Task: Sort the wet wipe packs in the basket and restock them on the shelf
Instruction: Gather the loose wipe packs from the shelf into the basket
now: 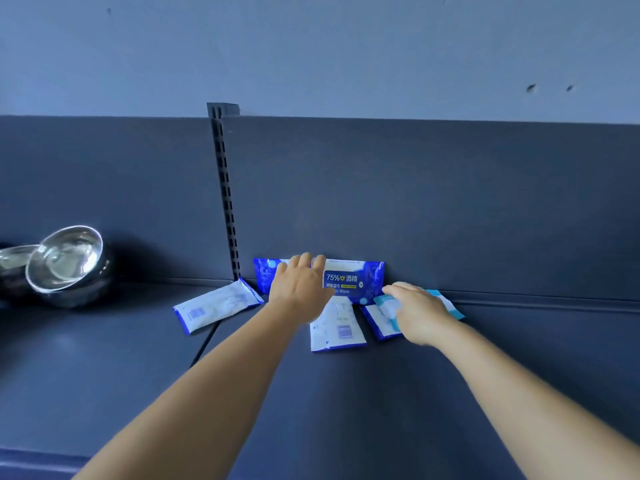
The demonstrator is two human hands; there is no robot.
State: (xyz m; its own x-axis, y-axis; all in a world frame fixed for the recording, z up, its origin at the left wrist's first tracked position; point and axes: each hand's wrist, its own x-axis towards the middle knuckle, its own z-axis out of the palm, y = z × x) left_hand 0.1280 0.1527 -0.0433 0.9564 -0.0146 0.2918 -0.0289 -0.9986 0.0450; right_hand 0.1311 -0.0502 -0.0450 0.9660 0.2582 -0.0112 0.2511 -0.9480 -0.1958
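Here, in the head view, a dark shelf [346, 410] with a dark back panel [450, 202] is seen from above and in front, both forearms being extended toward its rear edge. A blue alcohol wipes pack [360, 278] is stood on its long edge against the back panel, its printed face turned to the camera. The left hand [299, 289] is laid over the left half of this pack; its fingers are held close together and hooked over the pack's top edge, so that the pack is held upright. The thumb is not clearly shown.

Just below that pack, a white wipe pack [337, 327] is laid flat on the shelf with its barcode side up. To its right, a light blue wipe pack [446, 303] lies flat, partly on top of a blue-edged white pack [375, 322]. The right hand [419, 313] is placed palm-down on the light blue pack, the fingers extended and close together, pointing left; whether the pack is gripped cannot be told.

Further left, a separate white and blue pack [218, 304] lies flat at an angle, near a slotted upright [227, 192] in the back panel. Well apart, at the far left, stacked steel bowls [64, 265] are rested on the shelf, tilted toward the camera.
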